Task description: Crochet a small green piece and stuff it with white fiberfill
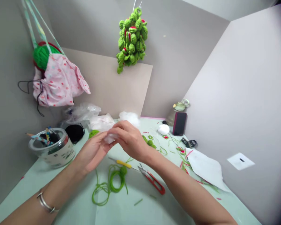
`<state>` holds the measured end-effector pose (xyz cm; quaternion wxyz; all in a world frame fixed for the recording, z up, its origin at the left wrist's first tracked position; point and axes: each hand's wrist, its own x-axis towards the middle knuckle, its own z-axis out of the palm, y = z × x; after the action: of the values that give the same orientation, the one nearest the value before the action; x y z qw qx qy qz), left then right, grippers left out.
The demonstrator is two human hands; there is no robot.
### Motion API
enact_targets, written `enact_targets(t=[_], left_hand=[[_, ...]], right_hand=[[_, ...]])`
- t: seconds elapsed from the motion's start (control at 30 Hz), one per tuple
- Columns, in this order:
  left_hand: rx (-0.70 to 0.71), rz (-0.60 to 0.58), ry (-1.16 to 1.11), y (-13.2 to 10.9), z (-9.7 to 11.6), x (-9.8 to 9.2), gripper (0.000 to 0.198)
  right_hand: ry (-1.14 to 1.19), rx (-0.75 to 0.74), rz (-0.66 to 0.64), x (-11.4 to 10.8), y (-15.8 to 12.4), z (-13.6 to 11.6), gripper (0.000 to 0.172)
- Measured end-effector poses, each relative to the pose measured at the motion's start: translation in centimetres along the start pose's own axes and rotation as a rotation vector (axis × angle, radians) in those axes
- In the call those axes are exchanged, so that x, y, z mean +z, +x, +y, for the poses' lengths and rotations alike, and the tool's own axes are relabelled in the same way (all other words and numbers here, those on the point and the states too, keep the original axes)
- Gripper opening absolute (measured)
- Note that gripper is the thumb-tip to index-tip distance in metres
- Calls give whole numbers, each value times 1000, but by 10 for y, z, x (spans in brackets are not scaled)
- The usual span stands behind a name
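A small tuft of white stuffing (110, 137) is held between my two hands above the table. My left hand (91, 151) cups it from the left, fingers closed on it. My right hand (131, 139) bends over it from the right, fingertips pressed against it. Below them lie a yellow-handled crochet hook (123, 163), a loose coil of green yarn (117, 181) joined to a small green piece, and red thread snips (152, 179). Behind my hands sits a larger heap of white stuffing (129, 118).
A jar of pens (58, 153) and black yarn (75, 133) stand left. A white ball (164, 129), phone (179, 123), glass jar (172, 115) and white sheet (206, 165) are right. A pink bag (58, 81) and green crocheted cluster (132, 40) hang above.
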<state>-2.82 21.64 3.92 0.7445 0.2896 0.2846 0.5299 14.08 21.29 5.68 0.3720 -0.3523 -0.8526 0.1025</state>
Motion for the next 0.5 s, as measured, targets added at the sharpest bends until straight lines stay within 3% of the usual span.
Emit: enact_targets(t=[0.2, 0.3, 0.4, 0.47, 0.5], left_hand=[[-16, -127, 124, -28, -16, -1, 19], [15, -45, 171, -35, -21, -13, 12], [41, 40, 187, -43, -20, -26, 32], [40, 57, 192, -51, -19, -31, 36], [40, 60, 195, -56, -18, -32, 33]], right_hand=[[131, 238, 4, 7, -14, -12, 30], [240, 298, -40, 2, -22, -13, 36], [222, 372, -81, 0, -44, -12, 29], [196, 384, -174, 4, -64, -13, 23], [191, 385, -242, 9, -75, -13, 27]])
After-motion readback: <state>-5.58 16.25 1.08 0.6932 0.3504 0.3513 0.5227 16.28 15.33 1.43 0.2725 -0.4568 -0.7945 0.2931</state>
